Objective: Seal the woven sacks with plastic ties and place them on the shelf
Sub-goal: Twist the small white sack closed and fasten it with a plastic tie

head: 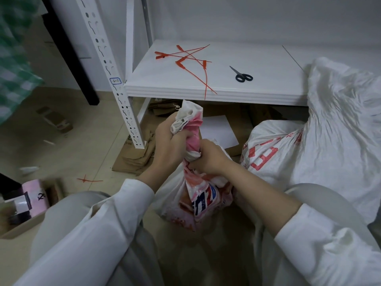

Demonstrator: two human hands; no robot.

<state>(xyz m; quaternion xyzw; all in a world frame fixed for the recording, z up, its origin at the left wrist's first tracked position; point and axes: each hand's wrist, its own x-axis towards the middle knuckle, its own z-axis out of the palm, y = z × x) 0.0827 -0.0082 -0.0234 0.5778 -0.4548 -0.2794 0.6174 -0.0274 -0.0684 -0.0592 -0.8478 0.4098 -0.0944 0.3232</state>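
The left hand (171, 139) grips the bunched top of the crinkly pink-and-white woven sack (203, 200), which is between the knees, in front of the smooth white shelf (165, 90). The right hand (209, 159) squeezes its twisted neck lower down. Thin red plastic ties (186, 58) lie crossed on the shelf. The sack's bottom is dim and hard to see.

Plain white wall (247, 17), white metal shelf (257, 87), beige tiled floor (82, 157), flattened cardboard (134, 159) beneath, black post (70, 52) at left
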